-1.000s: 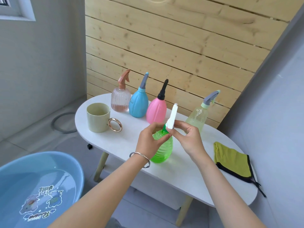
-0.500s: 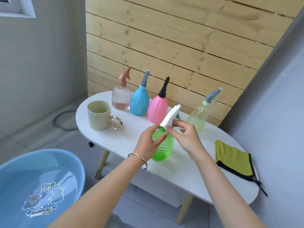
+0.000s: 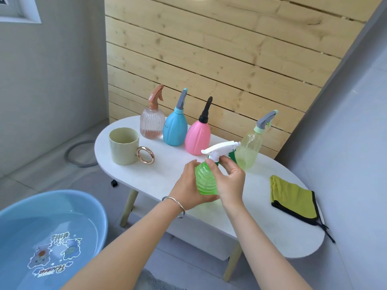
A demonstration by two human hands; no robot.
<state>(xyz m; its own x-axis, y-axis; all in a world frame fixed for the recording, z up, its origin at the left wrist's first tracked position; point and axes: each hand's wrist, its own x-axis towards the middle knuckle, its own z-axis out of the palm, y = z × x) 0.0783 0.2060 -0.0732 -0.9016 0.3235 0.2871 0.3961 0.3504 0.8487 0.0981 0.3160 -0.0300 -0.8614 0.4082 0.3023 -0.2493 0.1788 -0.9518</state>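
Fingers (image 3: 227, 163) and thumb of the right hand (image 3: 230, 181) pinch the neck of a green spray bottle (image 3: 206, 182), just under its white trigger head (image 3: 219, 150). The left hand (image 3: 188, 188) curls around the ribbed body. The bottle is upright at the near side of a white oval table (image 3: 167, 164), in front of a pink bottle (image 3: 198, 136) and a pale yellow bottle (image 3: 249, 147). A yellow cloth (image 3: 291, 195) lies to the right.

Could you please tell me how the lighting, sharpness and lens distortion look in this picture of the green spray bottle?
Head view, light: soft even daylight, faint shadows on the white table, pale glare in the blue basin; head view, focus: green spray bottle, left hand and right hand sharp, no motion blur; head view, distortion: the wide lens tilts the plank wall.
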